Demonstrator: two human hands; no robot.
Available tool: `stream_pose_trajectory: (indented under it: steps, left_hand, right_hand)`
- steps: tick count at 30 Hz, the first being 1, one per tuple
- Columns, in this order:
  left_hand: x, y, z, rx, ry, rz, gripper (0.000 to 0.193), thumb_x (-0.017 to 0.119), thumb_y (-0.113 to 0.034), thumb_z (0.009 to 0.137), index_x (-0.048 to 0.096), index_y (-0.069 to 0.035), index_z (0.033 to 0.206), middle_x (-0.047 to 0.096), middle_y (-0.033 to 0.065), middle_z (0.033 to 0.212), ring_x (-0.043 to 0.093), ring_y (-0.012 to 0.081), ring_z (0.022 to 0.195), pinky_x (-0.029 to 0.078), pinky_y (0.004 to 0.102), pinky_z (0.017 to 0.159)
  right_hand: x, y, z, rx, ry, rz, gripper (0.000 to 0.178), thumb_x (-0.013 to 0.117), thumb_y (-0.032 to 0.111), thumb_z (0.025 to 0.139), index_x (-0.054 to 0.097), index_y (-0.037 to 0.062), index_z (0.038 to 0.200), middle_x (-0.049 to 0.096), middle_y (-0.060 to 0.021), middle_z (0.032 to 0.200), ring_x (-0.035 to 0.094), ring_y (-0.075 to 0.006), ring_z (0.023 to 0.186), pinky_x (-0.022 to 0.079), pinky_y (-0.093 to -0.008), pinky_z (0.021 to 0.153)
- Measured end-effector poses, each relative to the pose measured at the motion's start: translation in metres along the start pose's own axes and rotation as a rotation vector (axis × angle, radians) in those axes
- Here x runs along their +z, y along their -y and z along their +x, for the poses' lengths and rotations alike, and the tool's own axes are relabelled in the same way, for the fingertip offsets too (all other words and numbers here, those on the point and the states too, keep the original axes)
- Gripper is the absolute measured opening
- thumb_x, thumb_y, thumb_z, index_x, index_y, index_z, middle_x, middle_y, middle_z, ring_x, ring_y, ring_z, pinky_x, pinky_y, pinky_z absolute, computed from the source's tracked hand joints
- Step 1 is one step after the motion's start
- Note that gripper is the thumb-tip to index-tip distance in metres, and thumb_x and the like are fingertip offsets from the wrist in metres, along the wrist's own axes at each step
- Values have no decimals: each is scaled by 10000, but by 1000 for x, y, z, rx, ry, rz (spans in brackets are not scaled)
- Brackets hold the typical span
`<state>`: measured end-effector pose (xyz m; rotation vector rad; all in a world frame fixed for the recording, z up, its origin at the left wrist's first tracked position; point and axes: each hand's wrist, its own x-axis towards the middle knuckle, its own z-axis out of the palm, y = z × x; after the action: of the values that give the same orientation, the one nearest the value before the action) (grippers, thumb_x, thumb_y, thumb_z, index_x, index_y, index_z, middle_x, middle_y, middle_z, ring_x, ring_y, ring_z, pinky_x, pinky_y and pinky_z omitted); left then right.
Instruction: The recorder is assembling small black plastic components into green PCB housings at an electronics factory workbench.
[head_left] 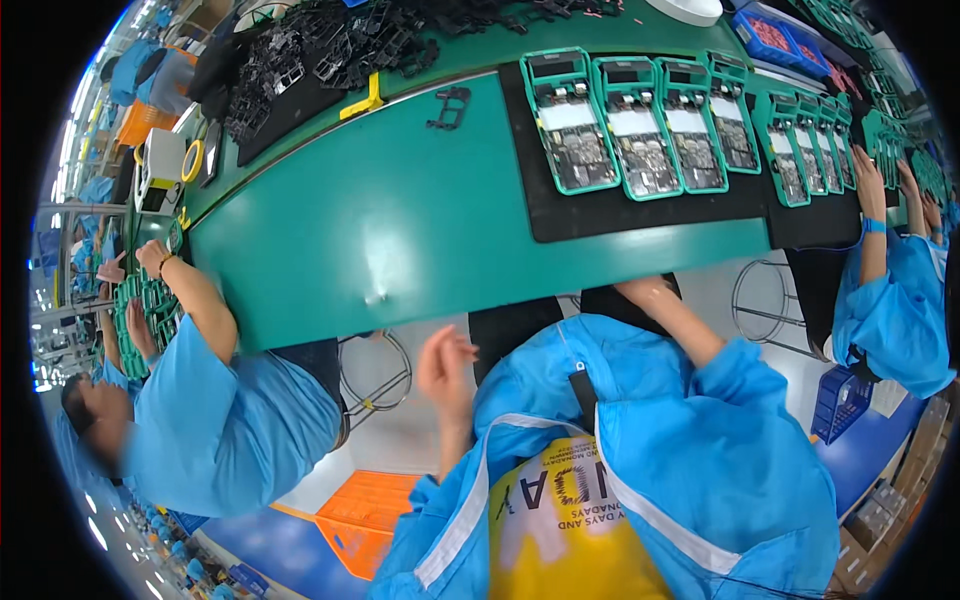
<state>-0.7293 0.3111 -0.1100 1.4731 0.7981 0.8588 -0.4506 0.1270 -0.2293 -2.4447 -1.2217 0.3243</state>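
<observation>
My left hand point(447, 372) is raised in front of the bench, off its near edge, with fingers loosely bent and slightly blurred. Nothing shows in it. My right hand point(645, 288) is at the near edge of the green bench point(360, 220); its fingers are hidden by the edge, so any hold is out of sight. Beyond it, on a black mat point(640, 215), stands a row of several green frames point(570, 125) with circuit boards inside. A single black plastic bracket point(450, 107) lies farther back on the bench.
A heap of black plastic brackets point(330, 50) lies at the back left, beside a yellow holder point(364, 98). More green frames point(805, 150) stand to the right. Co-workers in blue sit left point(235, 420) and right point(885, 310). An orange crate point(365, 515) and stools point(385, 375) are on the floor.
</observation>
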Motion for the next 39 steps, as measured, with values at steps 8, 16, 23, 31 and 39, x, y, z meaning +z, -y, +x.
stream_pose_trajectory:
  steps: [8, 16, 23, 31, 39]
  left_hand:
    - [51, 89, 12, -103, 408, 171, 253, 610, -122, 947, 639, 16, 1156, 680, 129, 1008, 660, 167, 913, 533, 284, 755]
    - [102, 104, 9, -531, 495, -48, 346, 575, -172, 958, 602, -21, 1269, 673, 66, 1057, 615, 96, 597, 406, 212, 529]
    - [42, -3, -44, 350, 795, 200, 372, 515, 18, 898, 627, -25, 1251, 616, 163, 1293, 605, 287, 1192, 484, 359, 1001]
    - [18, -37, -71, 409, 784, 333, 533, 553, 108, 729, 604, -18, 1244, 634, 173, 1193, 619, 342, 1059, 514, 397, 900]
    - [3, -15, -83, 276, 530, 157, 328, 574, -8, 886, 615, -22, 1210, 618, 135, 1211, 605, 297, 1103, 491, 337, 923]
  right_hand:
    - [4, 46, -13, -239, -317, -165, 274, 687, 138, 756, 660, 40, 1010, 633, -162, 986, 600, -336, 955, 470, -460, 844]
    - [-15, 63, -42, -245, -339, -33, 251, 706, 148, 741, 679, 53, 972, 573, -147, 907, 549, -325, 921, 448, -448, 851]
    - [-41, 87, -17, -161, 177, 411, 481, 398, 439, 989, 686, 54, 965, 679, -202, 879, 648, -347, 824, 482, -451, 774]
    - [-55, 168, -35, -458, 462, 689, 329, 610, 243, 946, 583, 38, 1202, 565, -149, 1274, 515, -260, 1207, 429, -366, 1005]
    - [-96, 191, -48, -8, 441, 1305, 455, 640, -2, 877, 521, 58, 1311, 658, -94, 1141, 639, -137, 987, 511, -261, 863]
